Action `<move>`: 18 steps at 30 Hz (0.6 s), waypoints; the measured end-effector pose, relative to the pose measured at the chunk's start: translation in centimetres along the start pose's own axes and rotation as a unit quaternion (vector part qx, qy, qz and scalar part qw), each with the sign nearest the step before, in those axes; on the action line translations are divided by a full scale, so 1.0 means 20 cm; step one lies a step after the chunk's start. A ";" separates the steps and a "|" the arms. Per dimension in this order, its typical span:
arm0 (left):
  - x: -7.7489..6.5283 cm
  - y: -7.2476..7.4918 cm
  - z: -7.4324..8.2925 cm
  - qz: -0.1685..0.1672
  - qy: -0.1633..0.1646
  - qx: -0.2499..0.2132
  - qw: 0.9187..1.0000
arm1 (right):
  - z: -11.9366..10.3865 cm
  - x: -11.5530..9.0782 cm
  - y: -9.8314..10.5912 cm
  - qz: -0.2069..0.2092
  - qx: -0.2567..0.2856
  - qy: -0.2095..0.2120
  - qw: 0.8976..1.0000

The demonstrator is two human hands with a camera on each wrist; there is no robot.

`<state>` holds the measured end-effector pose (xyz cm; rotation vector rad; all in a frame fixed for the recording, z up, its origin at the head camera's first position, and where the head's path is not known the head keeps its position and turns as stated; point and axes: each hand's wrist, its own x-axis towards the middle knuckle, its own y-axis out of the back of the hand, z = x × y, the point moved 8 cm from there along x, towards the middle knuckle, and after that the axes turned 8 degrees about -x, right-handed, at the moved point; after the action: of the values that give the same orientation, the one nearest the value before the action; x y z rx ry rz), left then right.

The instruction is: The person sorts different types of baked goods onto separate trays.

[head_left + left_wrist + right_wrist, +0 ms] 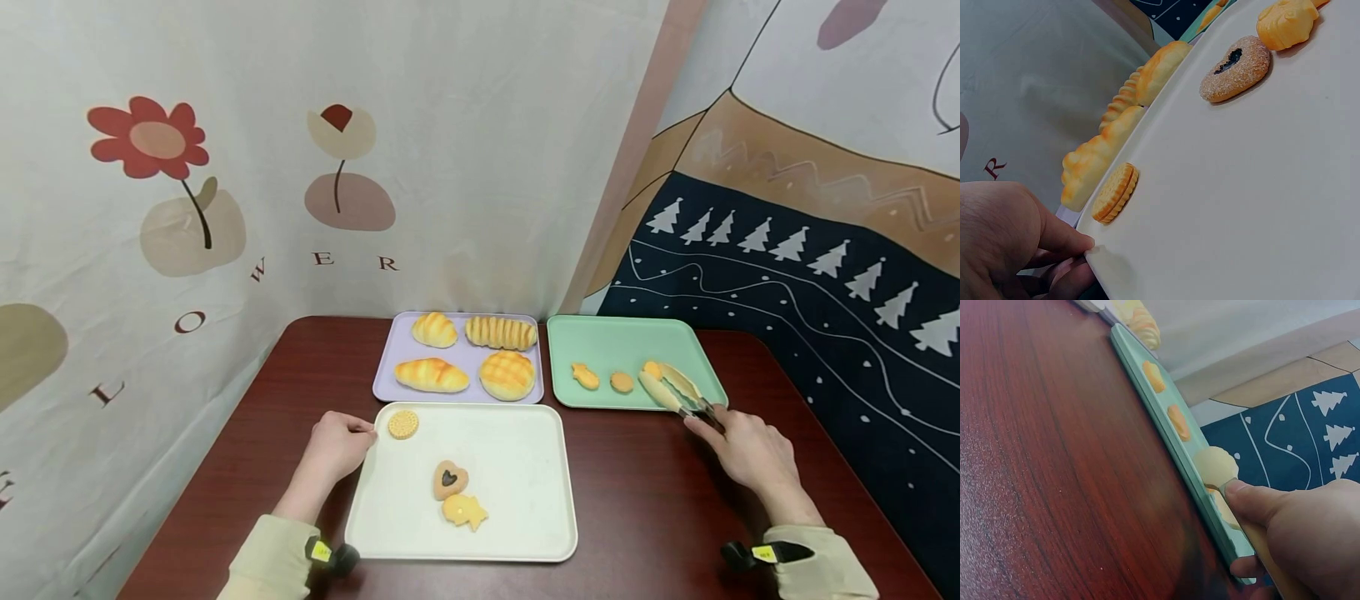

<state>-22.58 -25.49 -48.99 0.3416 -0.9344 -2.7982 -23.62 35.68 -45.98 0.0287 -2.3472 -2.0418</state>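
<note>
My left hand (339,447) pinches the upper left edge of a white tray (517,483), thumb on top and fingers below. On that tray lie a round sandwich cookie (1115,193), a heart-shaped cookie (441,483) with a dark centre and a yellow fish-like cookie (465,511). My right hand (757,454) grips food tongs (658,390) with pale tips, held over the right part of a green tray (615,333). A small cookie (651,367) lies at the tips; whether they squeeze it I cannot tell. Left of them are a round cookie (621,382) and an elongated cookie (585,376).
Behind the white tray, a lilac tray (468,325) bears several breads, among them a striped roll (500,332) and a round bun (507,375). It sits close beside the green tray. Printed cloth (480,167) hangs behind the dark red wooden table (637,500).
</note>
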 end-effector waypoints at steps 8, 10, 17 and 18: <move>0.00 0.01 0.01 -0.001 -0.001 0.001 1.000 | -0.02 -0.02 0.01 0.005 0.004 -0.013 1.000; 0.00 0.01 0.01 0.000 -0.001 0.000 1.000 | -0.05 -0.02 0.02 0.016 0.004 -0.008 1.000; 0.00 0.00 0.01 -0.001 0.000 0.000 1.000 | -0.21 -0.05 0.06 0.049 0.013 0.013 0.999; 0.00 0.00 0.01 0.000 -0.001 0.001 1.000 | -0.23 -0.06 0.06 0.052 0.016 0.017 0.998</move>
<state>-22.59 -25.39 -48.85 0.3405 -0.9362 -2.7991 -22.33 31.30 -44.21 -0.0565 -2.3078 -1.9417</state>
